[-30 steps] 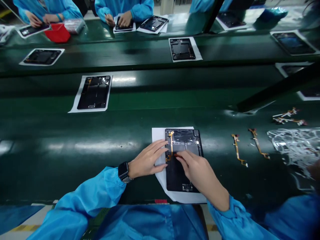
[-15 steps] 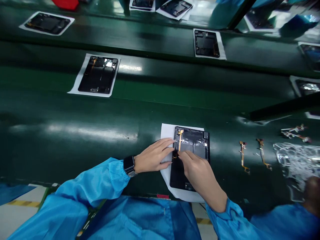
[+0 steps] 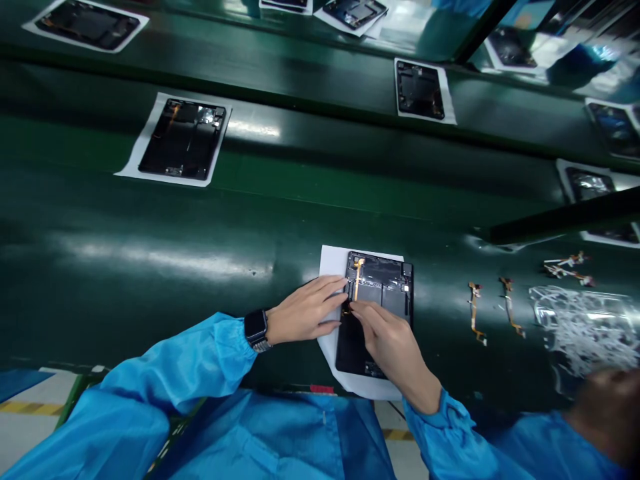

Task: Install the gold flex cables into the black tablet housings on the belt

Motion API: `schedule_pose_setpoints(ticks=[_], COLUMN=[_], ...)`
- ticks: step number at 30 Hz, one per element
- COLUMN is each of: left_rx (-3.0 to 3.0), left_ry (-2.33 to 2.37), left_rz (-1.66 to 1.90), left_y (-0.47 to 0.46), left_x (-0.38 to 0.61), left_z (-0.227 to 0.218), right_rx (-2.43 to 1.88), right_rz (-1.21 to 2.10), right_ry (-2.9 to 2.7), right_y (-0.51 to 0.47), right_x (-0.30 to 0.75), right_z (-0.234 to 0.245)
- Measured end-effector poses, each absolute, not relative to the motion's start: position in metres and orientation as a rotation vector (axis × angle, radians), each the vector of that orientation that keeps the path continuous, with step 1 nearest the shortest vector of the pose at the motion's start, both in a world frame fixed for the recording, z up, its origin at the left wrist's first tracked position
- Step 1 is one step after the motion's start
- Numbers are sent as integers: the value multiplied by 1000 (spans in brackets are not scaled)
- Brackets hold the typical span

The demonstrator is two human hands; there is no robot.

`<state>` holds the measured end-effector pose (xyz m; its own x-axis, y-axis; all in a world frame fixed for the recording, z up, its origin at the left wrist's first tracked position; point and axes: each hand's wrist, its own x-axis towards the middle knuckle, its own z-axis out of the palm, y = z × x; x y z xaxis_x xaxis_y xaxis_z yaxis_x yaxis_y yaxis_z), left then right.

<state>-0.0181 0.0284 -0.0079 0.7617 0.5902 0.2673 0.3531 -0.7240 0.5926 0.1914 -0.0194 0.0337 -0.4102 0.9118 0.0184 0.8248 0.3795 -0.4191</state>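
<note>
A black tablet housing (image 3: 363, 347) lies on a sheet of white paper (image 3: 330, 263) in front of me, its inside facing up. An orange flex cable (image 3: 358, 280) runs down its upper left part. My left hand (image 3: 307, 310) rests over the paper with fingers stretched out, the tips touching the housing's left edge. With thumb and fingertips pinched together, my right hand (image 3: 393, 337) is at the lower end of that cable. The fingers hide the exact contact point, and the hand covers the housing's lower right.
Two loose flex cables (image 3: 476, 313) lie right, beside a clear bag of white strips (image 3: 583, 327). A co-worker's blurred hand (image 3: 607, 407) is at lower right. Another housing (image 3: 183, 140) lies further back on paper; several more stand beyond. A dark bar (image 3: 565, 217) crosses at right.
My view has shifted slightly. Both my hands keep nearly the same place on the housing. The co-worker's hand has moved left beside the bag.
</note>
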Motion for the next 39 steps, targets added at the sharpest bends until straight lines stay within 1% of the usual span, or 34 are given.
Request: schedule_pose_setpoints(ticks=[2, 7, 11, 16, 20, 24, 29, 39], left_rx=[2438, 2453, 2454, 2441, 2428, 2439, 2451, 2466], left_ry=[711, 704, 706, 701, 705, 707, 693, 683], left_rz=[615, 605, 594, 557, 545, 546, 570, 554], left_y=[28, 29, 29, 29, 29, 30, 29, 29], left_x=[-18, -18, -18, -19, -18, -18, -19, -19], left_z=[-8, -8, -7, -6, -6, -7, -9, -8], right_rx=[-1543, -1538, -1517, -1476, -1426, -1377, -1444, -1449], right_rz=[547, 519, 532, 367, 266, 268, 357, 227], right_ry=[-2296, -2168, -2225, -2347, -2528, -2654, -2590, -2646], right_y=[-22, -29, -30, -27, -21, -12, -10, -14], right_x=[194, 193, 192, 192, 184, 178, 192, 185], right_z=[34, 35, 31, 27, 34, 42, 47, 39])
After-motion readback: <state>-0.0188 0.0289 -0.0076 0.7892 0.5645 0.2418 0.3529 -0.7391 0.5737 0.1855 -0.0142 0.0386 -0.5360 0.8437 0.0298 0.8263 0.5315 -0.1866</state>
